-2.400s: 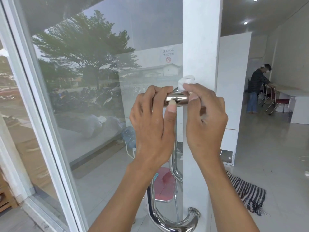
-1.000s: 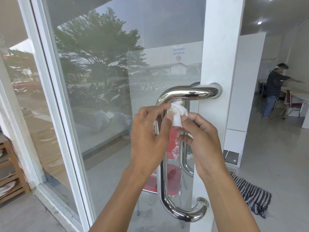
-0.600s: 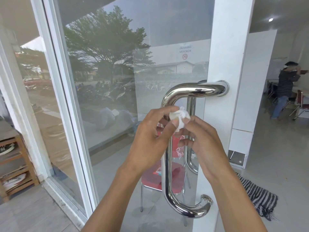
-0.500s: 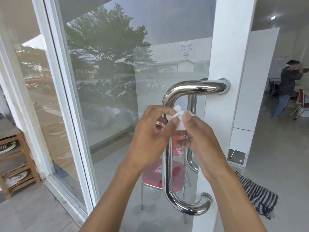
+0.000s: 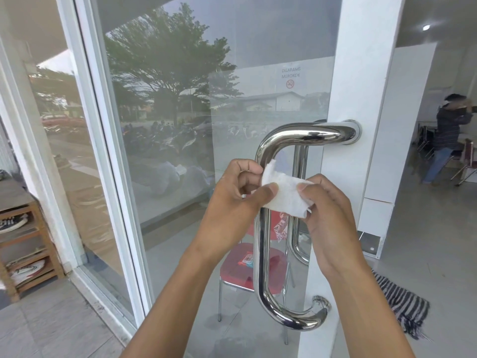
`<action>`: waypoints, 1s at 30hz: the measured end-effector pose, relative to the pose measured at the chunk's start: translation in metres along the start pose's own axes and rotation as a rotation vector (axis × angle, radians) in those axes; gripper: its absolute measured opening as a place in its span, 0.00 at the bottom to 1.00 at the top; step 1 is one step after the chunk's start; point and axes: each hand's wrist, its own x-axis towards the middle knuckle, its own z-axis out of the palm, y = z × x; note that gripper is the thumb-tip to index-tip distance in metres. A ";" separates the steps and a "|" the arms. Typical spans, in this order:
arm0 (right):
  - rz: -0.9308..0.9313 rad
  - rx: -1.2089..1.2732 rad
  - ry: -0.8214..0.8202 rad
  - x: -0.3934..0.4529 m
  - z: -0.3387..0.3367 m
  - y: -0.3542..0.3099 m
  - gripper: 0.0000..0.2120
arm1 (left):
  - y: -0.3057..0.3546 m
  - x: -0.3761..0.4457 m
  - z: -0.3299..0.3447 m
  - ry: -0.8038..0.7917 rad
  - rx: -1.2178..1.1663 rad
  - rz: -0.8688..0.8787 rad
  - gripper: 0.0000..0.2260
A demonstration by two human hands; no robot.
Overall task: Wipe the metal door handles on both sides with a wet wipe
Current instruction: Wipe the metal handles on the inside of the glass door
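1. The wipe [image 5: 285, 193] is white.
2. The door handle [image 5: 260, 254] is shiny silver metal.
3. The door frame [image 5: 361, 73] is white.
4. The chair [image 5: 236, 270] seen through the glass has a red seat and silver legs.
5. The cloth [image 5: 405, 310] on the floor has black and white stripes.
6. The shelf [image 5: 38, 244] is brown wood.
7. The floor [image 5: 426, 241] is pale grey.

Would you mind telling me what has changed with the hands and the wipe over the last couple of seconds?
Both hands left the handle's top bar and dropped lower; the left hand and right hand now spread the wipe open, formerly bunched. The handle stayed put.
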 end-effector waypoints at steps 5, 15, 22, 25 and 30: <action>0.027 0.062 0.048 0.000 -0.002 0.005 0.10 | 0.001 -0.003 -0.001 -0.113 0.121 -0.078 0.06; 0.108 0.007 -0.113 -0.006 0.005 0.008 0.13 | -0.003 -0.007 0.001 -0.017 0.165 -0.032 0.08; 0.166 -0.041 -0.252 -0.005 0.008 0.007 0.18 | -0.006 -0.002 -0.015 0.001 0.175 -0.045 0.07; 0.176 -0.059 -0.298 -0.003 0.007 0.006 0.19 | -0.006 -0.001 -0.016 -0.004 0.163 -0.041 0.06; 0.151 -0.086 -0.285 -0.003 0.007 0.005 0.16 | -0.009 -0.002 -0.020 0.033 0.114 -0.045 0.08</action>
